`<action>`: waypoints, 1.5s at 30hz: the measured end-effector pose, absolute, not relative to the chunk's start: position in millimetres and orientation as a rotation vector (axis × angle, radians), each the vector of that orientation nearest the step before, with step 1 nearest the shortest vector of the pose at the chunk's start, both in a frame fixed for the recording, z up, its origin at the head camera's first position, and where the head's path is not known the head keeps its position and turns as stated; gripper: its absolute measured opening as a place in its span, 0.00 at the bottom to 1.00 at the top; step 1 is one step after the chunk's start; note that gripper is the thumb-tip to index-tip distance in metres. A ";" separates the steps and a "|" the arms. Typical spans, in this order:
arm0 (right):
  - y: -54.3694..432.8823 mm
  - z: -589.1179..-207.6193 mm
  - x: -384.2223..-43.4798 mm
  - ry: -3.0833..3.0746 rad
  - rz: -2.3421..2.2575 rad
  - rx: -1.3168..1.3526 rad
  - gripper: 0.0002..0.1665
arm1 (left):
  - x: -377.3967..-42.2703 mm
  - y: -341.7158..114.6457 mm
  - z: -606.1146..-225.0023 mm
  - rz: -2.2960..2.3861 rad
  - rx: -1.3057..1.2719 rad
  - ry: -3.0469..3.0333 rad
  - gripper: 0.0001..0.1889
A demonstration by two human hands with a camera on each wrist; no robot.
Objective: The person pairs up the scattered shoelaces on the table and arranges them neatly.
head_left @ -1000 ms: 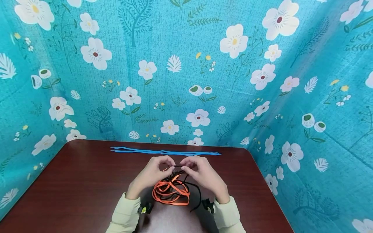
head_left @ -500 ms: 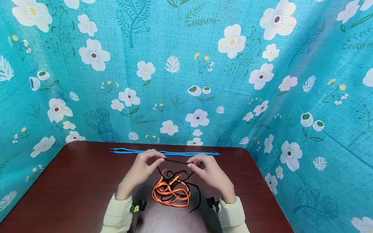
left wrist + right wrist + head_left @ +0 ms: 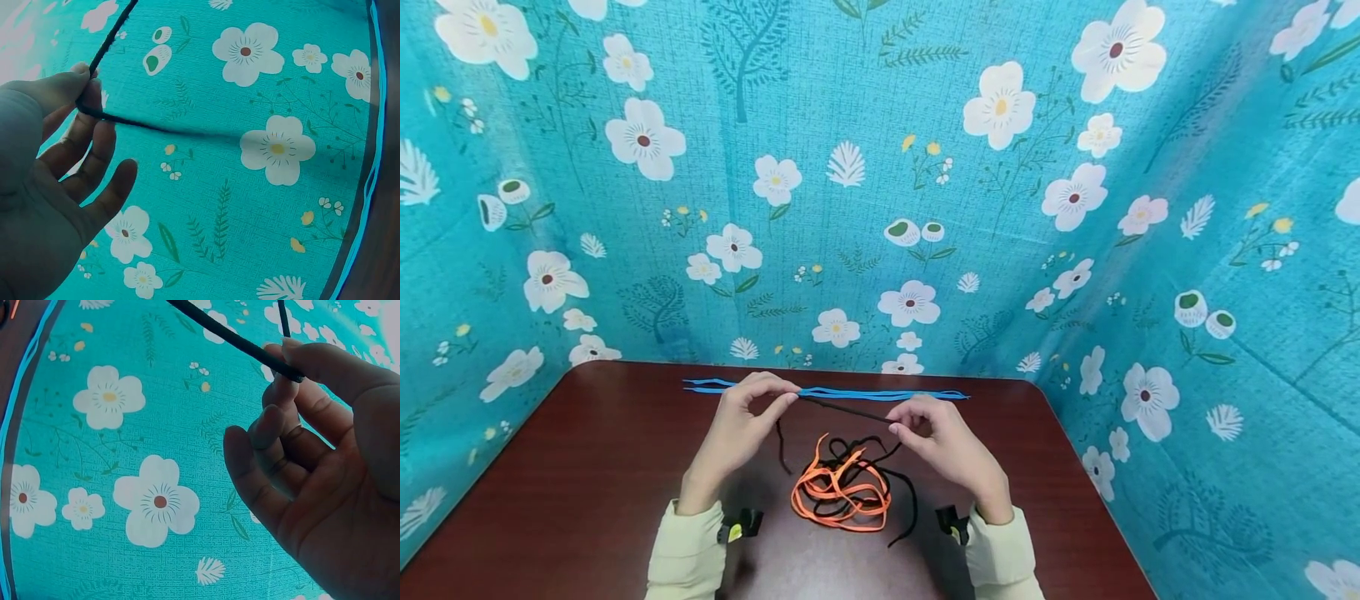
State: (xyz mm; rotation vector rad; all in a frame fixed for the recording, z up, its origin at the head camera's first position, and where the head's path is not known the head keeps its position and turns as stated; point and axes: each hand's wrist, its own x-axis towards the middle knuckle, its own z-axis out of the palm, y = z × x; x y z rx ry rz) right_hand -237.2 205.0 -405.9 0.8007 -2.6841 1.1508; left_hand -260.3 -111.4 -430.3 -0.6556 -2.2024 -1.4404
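Observation:
A black shoelace (image 3: 846,408) stretches nearly straight between my two hands above the table. My left hand (image 3: 730,429) pinches it between thumb and fingertips, and a short free end hangs below. In the left wrist view the black shoelace (image 3: 114,34) bends at the pinch. My right hand (image 3: 951,446) pinches the shoelace farther along, with the rest running down to the pile. Beneath lies an orange shoelace (image 3: 850,526) in loose loops, tangled with more black lace. The right wrist view shows the lace (image 3: 228,336) at my right thumb (image 3: 331,362).
Blue shoelaces (image 3: 850,393) lie stretched out along the back of the dark red-brown table (image 3: 610,467). A teal floral curtain (image 3: 865,208) stands behind the table and along its sides. A loose black end curves out at the pile's right.
My hands have drawn apart, the left moving well to the left and slightly farther away. More black lace now spans between them, and its end has come out of the pile below my left hand.

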 end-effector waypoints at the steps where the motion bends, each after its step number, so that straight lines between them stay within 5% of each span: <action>1: 205.1 -405.6 -237.1 -2.688 1.151 0.796 0.07 | -260.3 -112.1 -430.1 -1.441 -0.650 -2.195 0.07; 45: 278.1 -398.8 -232.4 -2.575 1.054 0.530 0.08 | -262.5 -192.3 -439.6 -1.295 -0.167 -1.899 0.10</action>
